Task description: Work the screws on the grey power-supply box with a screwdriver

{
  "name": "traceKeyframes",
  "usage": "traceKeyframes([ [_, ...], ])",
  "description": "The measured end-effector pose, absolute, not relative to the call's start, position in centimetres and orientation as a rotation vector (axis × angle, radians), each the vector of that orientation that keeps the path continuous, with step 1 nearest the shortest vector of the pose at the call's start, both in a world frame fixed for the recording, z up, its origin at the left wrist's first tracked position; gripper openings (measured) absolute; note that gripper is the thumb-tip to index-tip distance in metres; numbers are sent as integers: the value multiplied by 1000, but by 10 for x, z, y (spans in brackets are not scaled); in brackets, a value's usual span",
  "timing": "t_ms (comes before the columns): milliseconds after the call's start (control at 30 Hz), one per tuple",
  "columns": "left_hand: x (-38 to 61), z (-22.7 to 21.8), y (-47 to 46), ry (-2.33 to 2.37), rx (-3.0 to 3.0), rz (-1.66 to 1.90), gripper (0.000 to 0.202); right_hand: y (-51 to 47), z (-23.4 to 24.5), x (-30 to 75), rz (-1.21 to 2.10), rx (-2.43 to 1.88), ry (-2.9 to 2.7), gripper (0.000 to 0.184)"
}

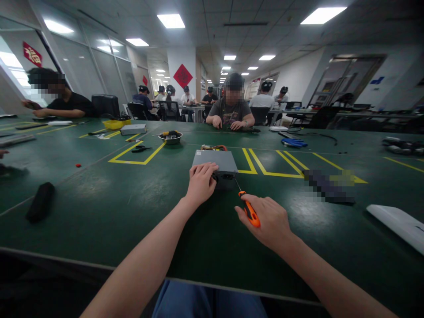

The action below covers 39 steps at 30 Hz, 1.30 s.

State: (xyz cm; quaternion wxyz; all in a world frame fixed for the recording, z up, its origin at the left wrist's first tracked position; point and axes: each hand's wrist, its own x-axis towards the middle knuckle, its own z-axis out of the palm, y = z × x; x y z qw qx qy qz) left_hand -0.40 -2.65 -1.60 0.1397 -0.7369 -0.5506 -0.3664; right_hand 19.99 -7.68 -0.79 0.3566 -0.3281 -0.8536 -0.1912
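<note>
Left hand (201, 182) on near left part of grey metal box (217, 161), fingers slightly bent over top; can't tell if gripping. Box on green counter (142, 216), in front of person, wires (215, 148) at far side. Right hand (270, 217): fingers closed round orange-black screwdriver (251, 214), shaft pointing at box's near right corner; tip contact unclear. Metal bowl (170, 139) farther off, left of box.

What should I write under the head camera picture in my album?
Left hand on a gray metal box, right hand holding an orange screwdriver.
</note>
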Motion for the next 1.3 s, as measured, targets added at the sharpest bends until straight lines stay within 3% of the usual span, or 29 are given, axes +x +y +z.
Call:
traceKeyframes([
  [167,-3,-15,-28,-1616,-2143,-1050,39,-77,-10,201,-507,-832,-2206,12],
  [567,-4,-16,-26,-1591,-2136,-1047,37,-77,-7,200,-432,-910,-2163,24],
  [833,-4,-14,-29,-1618,-2137,-1017,36,-77,-8,203,-380,-852,-2207,9],
  [1133,-3,-16,-28,-1603,-2128,-1031,37,-77,-9,201,-433,-857,-2340,14],
  [1300,-3,-17,-28,-1579,-2116,-1016,37,-79,-5,201,-301,-935,-2336,21],
])
